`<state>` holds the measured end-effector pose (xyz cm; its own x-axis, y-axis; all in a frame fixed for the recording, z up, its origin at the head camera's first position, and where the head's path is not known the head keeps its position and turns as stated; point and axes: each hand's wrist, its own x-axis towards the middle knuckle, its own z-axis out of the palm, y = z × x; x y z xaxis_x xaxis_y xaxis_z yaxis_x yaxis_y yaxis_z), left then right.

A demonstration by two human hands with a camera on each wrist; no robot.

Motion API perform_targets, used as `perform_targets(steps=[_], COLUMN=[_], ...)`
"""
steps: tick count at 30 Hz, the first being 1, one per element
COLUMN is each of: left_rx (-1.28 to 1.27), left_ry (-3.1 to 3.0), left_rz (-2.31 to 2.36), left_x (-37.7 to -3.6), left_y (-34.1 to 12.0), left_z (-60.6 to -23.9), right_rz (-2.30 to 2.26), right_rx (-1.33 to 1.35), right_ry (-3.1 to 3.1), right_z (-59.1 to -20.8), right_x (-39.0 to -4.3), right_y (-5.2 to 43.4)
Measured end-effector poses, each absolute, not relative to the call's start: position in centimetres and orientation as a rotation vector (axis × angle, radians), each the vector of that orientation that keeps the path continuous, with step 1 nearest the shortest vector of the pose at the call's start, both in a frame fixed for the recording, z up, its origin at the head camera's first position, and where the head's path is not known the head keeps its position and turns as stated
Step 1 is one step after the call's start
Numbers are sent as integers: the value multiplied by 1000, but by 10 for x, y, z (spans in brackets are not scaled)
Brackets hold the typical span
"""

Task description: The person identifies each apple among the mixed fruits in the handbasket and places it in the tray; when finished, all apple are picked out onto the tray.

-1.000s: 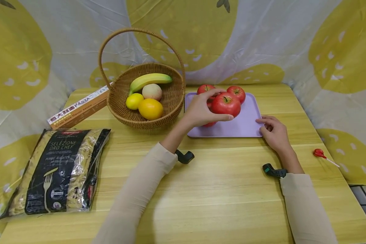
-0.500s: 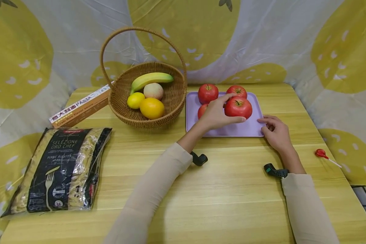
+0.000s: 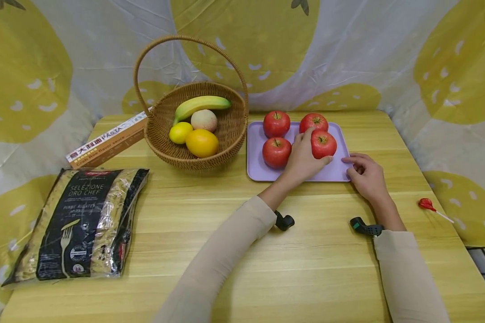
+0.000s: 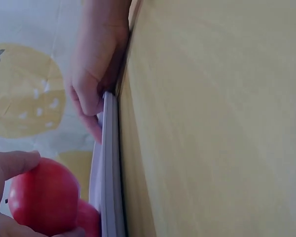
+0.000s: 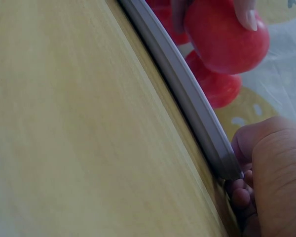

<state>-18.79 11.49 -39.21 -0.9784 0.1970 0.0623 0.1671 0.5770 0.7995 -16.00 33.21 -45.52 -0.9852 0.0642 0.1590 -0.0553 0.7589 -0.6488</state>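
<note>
Status: four apples are on the lilac tray [image 3: 254, 172] now. Three sit loose: far left [image 3: 276, 123], far right [image 3: 313, 120], near left [image 3: 276, 152]. The fourth apple [image 3: 323, 144] is at the near right of the tray, still wrapped by the left hand [image 3: 303, 159]. Its fingers [image 3: 305, 139] curl over the top, thumb under the near side, a full grip and no gap visible. The left wrist view shows the same apple [image 4: 44, 196] against the palm, down close to the tray surface; I cannot tell whether it is touching yet.

The right hand [image 3: 365, 172] is at the tray's near right corner, fingers loosely curled with the tips pinching the rim. The right wrist view confirms it: fingertips [image 5: 239, 195] tucked under the tray edge [image 5: 187, 94].

Judging by that, placement is nearly done; what's left is seating and releasing the last apple.

Versus a second ago: the left hand has carried the apple from mid-tray, held above the others, over to the right and down into the open slot. The near-left apple, hidden behind the hand then, is in plain view. The right hand hasn't moved. The basket [image 3: 230, 130] of fruit, the pasta bag [image 3: 78, 224], the box [image 3: 105, 146] and the lollipop [image 3: 426, 204] on the desk [image 3: 299, 269] are unchanged.
</note>
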Motion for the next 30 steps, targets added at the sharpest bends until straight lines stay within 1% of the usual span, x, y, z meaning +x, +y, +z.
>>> perform_targets(steps=[6,16,24,30], left_rx=[206,155,227,342], left_ry=[2798,2823,2807,2774], left_rz=[1361,1330,1254,1197], left_x=[-186,-185,-184,-185], left_y=[127,131,128,118], left_z=[-403,-414,-410,-395], right_rz=[1030,1034,1049,1046], right_rx=[8,11,5,0], right_ry=[-2775,-2765,-2771,-2775], right_z=[-456,-456,-453,-454], right_x=[-159,-160,-160,-161], right_y=[332,332,331,332])
